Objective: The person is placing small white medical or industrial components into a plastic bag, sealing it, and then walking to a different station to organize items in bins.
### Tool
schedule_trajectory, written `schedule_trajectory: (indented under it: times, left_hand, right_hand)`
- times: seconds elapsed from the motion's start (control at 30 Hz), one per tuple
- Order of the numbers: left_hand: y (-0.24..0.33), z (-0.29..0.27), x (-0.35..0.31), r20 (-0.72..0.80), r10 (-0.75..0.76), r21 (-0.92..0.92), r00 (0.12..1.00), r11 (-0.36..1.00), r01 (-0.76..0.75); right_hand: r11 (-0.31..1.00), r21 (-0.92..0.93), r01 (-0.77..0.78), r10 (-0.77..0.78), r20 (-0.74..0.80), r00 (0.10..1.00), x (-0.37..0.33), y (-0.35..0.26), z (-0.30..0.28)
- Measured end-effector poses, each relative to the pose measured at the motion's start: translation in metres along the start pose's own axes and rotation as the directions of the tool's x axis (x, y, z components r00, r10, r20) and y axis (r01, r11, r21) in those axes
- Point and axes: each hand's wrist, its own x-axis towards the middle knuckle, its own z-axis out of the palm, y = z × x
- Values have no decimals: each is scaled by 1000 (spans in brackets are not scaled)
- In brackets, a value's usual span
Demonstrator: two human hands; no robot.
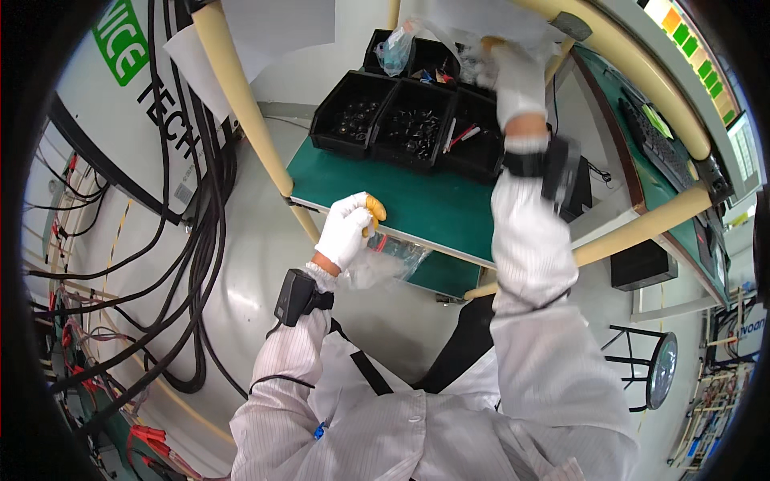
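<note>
My left hand (346,230), in a white glove with yellow fingertips, is closed in front of the green shelf's (389,196) near edge. A crumpled clear plastic bag (373,268) hangs below its curled fingers. My right arm stretches to the far side of the shelf. There my right hand (501,60), gloved alike, is blurred among crumpled clear plastic (473,64) behind the black bins; its grip cannot be made out. Three black bins stand in front: one with dark round parts (353,120), one with black screws (411,132), one with pen-like sticks (465,136).
A further black bin (437,56) at the back holds small coloured parts and a bluish plastic bag (395,52). Cream pipe posts (245,104) frame the shelf. Thick black cables (210,240) hang at left. A desk with a keyboard (654,132) and a round stool (662,370) are at right.
</note>
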Motion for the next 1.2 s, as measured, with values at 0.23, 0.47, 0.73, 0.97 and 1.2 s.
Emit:
schedule_trajectory:
  times: [0.23, 0.47, 0.73, 0.97, 1.2]
  left_hand:
    - [2, 25, -12, -16, -6, -182, 1000, 983, 4]
    - [11, 74, -78, -104, -19, -129, 994, 992, 5]
    - [6, 106, -109, 30, -103, -46, 994, 993, 105]
    - [-3, 122, -124, -122, -27, -48, 992, 999, 21]
    - [-17, 126, -128, -233, 12, -301, 972, 950, -84]
  right_hand:
    - [893, -406, 195, -15, 406, 914, -187, -50, 14]
    - [792, -491, 363, -24, 569, 822, -265, -28, -8]
    - [903, -413, -119, 300, 409, 862, -299, -26, -36]
    - [789, 52, -612, 519, 476, 710, -334, 4, -55]
    - [812, 43, -582, 437, 616, 655, -374, 11, -44]
